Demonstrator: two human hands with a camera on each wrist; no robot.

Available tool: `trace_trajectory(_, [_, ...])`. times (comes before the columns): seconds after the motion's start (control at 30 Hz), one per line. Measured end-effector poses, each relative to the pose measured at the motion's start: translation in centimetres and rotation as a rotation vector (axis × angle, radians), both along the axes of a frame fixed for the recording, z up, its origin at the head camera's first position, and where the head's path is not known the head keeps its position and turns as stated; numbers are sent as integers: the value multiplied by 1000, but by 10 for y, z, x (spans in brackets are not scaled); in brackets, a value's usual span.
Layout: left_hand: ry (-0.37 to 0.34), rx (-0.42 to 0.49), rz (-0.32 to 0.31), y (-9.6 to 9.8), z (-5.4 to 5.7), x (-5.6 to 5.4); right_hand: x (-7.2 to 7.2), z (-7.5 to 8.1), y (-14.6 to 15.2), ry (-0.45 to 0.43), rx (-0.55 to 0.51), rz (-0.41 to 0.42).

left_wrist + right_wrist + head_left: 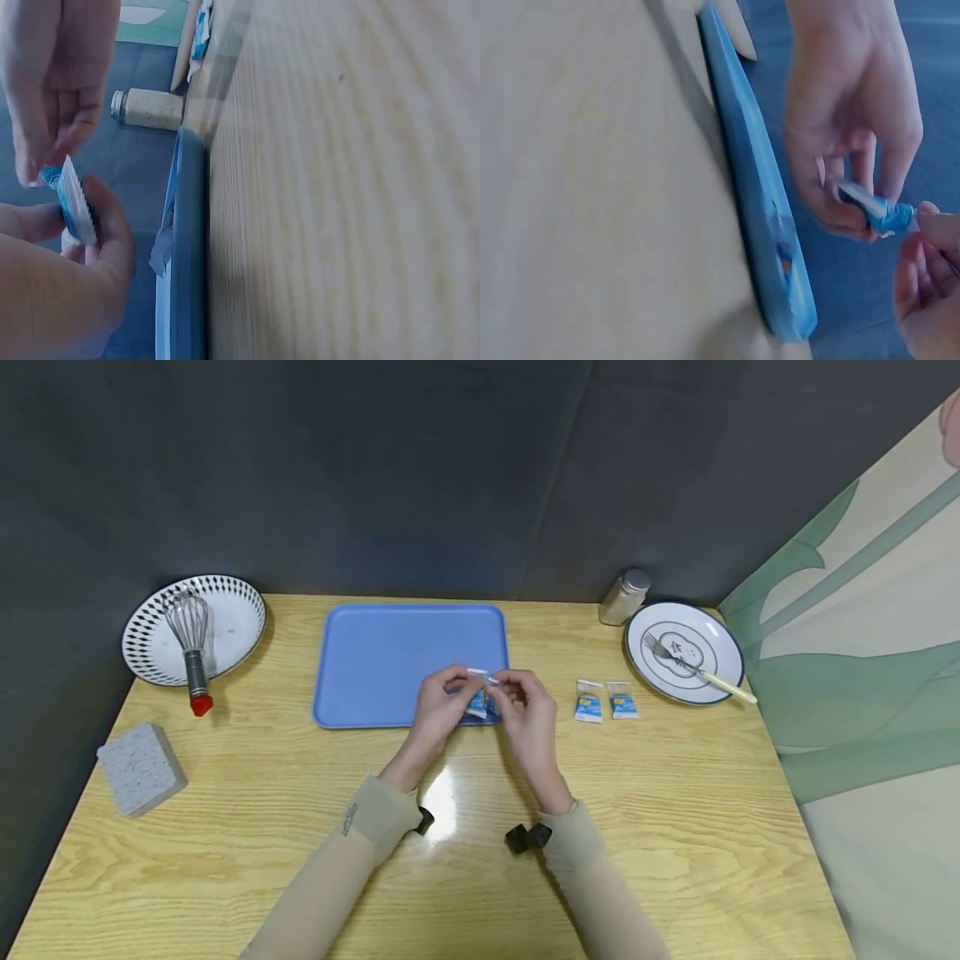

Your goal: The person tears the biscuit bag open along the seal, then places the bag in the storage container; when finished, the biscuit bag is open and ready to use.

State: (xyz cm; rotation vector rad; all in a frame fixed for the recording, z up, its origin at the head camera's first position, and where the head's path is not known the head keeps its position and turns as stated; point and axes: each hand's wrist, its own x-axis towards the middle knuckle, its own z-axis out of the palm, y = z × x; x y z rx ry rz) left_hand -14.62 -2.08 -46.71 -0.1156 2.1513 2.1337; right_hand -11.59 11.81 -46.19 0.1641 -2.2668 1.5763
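My left hand [437,708] grips a small blue-and-white packet [477,703] above the front right corner of the blue tray [382,652]. Opposite it, my right hand [528,706] pinches the packet's end between thumb and fingers. From the right wrist, the blue end of the packet [889,216] looks twisted where the two hands meet. In the left wrist view the white crimped edge of the packet [77,199] shows between the left fingers. Another wrapper or packet [786,264] lies in the tray below, partly hidden by its rim.
Right of the tray lie two similar packets [588,702]. Farther right are a shaker jar [622,600] and a plate [652,681] bearing a fork [690,667]. On the left stand a patterned dish [240,627] with a whisk [193,652] and a grey sponge block [141,770].
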Motion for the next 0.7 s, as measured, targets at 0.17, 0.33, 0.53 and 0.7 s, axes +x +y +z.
trace_trajectory(0.17, [-66,132,-14,0,0,3,-13,4,11,-59,3,27])
trace_trajectory(0.33, [-127,268,63,-4,4,-2,-17,2,18,-163,-8,83])
trace_trajectory(0.53, [-152,379,147,-10,10,-11,-19,-1,18,-275,-56,201])
trace_trajectory(0.7, [-153,423,150,-11,15,-15,-27,3,18,-320,-133,217])
